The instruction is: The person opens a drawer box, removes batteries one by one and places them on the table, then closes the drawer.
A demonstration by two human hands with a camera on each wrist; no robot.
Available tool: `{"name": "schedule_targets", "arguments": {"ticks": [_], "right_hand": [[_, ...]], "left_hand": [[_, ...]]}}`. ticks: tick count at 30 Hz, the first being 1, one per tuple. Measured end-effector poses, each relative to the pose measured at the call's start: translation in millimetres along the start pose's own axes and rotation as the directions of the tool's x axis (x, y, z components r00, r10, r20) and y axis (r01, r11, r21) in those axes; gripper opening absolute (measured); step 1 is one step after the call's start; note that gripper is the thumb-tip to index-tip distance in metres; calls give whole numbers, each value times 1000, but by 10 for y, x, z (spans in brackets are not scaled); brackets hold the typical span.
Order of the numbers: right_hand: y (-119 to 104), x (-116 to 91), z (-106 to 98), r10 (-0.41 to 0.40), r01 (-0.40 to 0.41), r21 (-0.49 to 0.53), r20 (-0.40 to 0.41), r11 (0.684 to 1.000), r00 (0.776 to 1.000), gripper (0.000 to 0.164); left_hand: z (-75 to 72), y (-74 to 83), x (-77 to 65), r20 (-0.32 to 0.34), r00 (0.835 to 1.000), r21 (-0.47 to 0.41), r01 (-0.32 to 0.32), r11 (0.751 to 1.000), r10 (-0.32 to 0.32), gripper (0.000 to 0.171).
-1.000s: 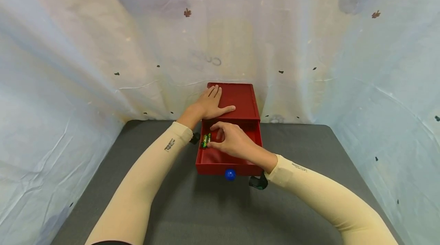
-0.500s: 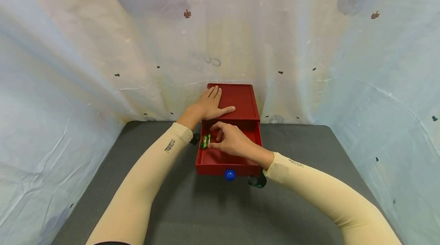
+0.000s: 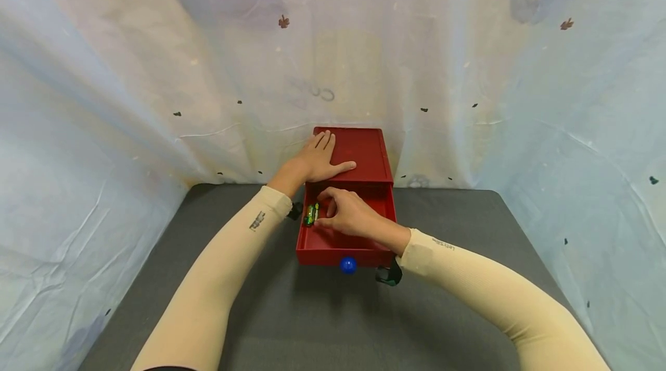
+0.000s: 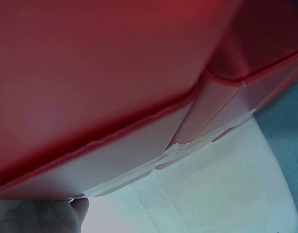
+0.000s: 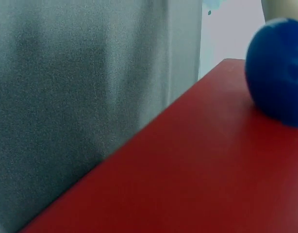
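Note:
In the head view a red box has its drawer pulled out toward me, with a round blue knob on the front. My left hand lies flat on the box's top with fingers spread. Inside the drawer, my right hand pinches a small green battery by its ends between thumb and fingertips. Another green battery lies beside it along the drawer's left wall. The left wrist view shows the box's side and part of a hand; the right wrist view shows the drawer front and knob, no fingers.
The box stands on a dark grey table, near its back edge. A pale plastic curtain hangs behind and at both sides. Dark straps show at the wrists.
My right hand and forearm have shifted very slightly left, and the pinched battery sits closer to the other one. My left hand stays on the box top.

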State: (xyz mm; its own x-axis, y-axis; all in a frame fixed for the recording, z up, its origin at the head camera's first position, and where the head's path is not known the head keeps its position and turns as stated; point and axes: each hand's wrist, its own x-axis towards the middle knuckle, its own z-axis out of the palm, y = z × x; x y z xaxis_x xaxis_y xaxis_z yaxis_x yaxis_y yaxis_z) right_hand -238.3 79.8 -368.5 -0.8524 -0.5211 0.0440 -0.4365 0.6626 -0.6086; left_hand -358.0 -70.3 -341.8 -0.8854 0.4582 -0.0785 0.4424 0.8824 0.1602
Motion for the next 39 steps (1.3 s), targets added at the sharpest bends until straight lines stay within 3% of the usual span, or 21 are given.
{"name": "schedule_targets", "arguments": {"ticks": [9, 22, 33, 39], "right_hand": [[-4, -4, 4, 7, -7, 6, 33, 1000, 999, 57], [101, 38, 97, -31, 31, -29, 16, 999, 999, 53], [15, -32, 50, -20, 20, -15, 29, 1000, 999, 49], [-15, -81, 1, -27, 28, -27, 21, 999, 999, 49]], "left_hand": [[-2, 7, -5, -3, 1000, 3, 3, 1000, -3, 108], [-7, 13, -22, -1, 1000, -1, 2, 1000, -2, 108], [-19, 26, -34, 30, 999, -15, 20, 1000, -19, 105], [-15, 17, -37, 7, 1000, -6, 5, 1000, -5, 108]]}}
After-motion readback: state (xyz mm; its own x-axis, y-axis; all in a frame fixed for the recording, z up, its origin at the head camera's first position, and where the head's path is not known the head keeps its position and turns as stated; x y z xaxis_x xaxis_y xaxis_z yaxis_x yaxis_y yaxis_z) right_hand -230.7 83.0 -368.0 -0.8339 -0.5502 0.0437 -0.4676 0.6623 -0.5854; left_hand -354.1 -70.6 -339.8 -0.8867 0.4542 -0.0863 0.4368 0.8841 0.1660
